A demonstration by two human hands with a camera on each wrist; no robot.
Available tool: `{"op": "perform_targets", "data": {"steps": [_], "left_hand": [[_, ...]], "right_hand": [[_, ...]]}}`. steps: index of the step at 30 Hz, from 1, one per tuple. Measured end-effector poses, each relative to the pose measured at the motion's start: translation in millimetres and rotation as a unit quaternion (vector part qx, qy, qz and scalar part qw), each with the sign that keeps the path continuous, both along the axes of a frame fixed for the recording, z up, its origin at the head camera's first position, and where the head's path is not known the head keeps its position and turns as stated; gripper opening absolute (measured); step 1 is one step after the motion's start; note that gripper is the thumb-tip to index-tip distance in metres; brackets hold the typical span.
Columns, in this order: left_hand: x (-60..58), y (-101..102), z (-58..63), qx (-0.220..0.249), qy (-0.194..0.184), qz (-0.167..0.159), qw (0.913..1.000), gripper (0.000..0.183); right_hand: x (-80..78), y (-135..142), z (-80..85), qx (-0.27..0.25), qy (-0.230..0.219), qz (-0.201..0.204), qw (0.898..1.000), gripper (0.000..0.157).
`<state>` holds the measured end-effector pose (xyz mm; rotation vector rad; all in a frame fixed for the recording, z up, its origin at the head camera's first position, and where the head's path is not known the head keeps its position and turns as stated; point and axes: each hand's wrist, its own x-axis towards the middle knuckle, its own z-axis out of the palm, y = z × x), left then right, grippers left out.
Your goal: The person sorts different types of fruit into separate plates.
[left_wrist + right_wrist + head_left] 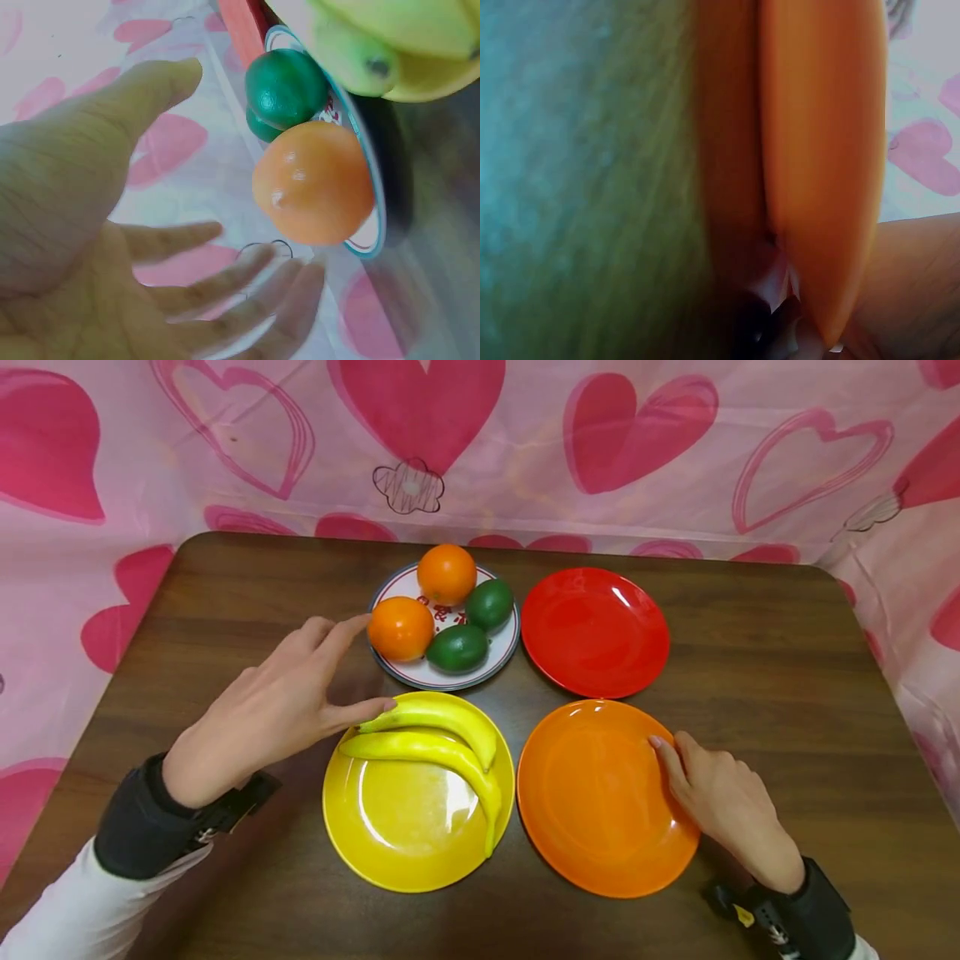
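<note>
My left hand (277,702) hovers with fingers stretched and spread, holding nothing. Its fingertips are close to the nearer orange (401,629), and its thumb overlaps the tip of a banana in the head view. In the left wrist view the palm and spread fingers face that orange (313,184). At the right, my right hand (723,793) grips the rim of an orange plate (600,802), thumb on top and the other fingers at the edge and underneath. The right wrist view shows the orange plate (821,150) edge-on, with fingertips under it.
A white plate (427,675) carries two oranges and two green avocado-like fruits (457,648). Two bananas (420,747) lie on the yellow plate (405,835). Beside the white plate sits a red plate (596,635). A heart-patterned cloth (510,510) hangs behind the wooden table (787,652).
</note>
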<state>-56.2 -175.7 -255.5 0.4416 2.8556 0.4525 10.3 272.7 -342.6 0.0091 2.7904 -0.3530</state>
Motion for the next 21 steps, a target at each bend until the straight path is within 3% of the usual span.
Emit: {"op": "perform_targets", "data": {"steps": [5, 8, 11, 21], "left_hand": [[-21.8, 15, 2.0, 0.019, 0.099, -0.076, 0.9920, 0.088], [-33.6, 22, 2.5, 0.016, 0.124, -0.105, 0.9865, 0.087], [-44.0, 27, 1.4, 0.009, 0.111, -0.117, 0.9869, 0.087], [-68.3, 38, -9.9, -0.032, -0.004, -0.106, 0.9939, 0.090]], "right_hand": [[-1.1, 1, 0.3, 0.000, -0.017, 0.000, 1.000, 0.060], [-1.4, 1, 0.6, -0.001, -0.021, 0.000, 1.000, 0.061], [-1.4, 1, 0.5, -0.004, -0.024, -0.001, 1.000, 0.061], [-3.9, 1, -0.1, -0.018, -0.023, 0.003, 1.000, 0.061]]}}
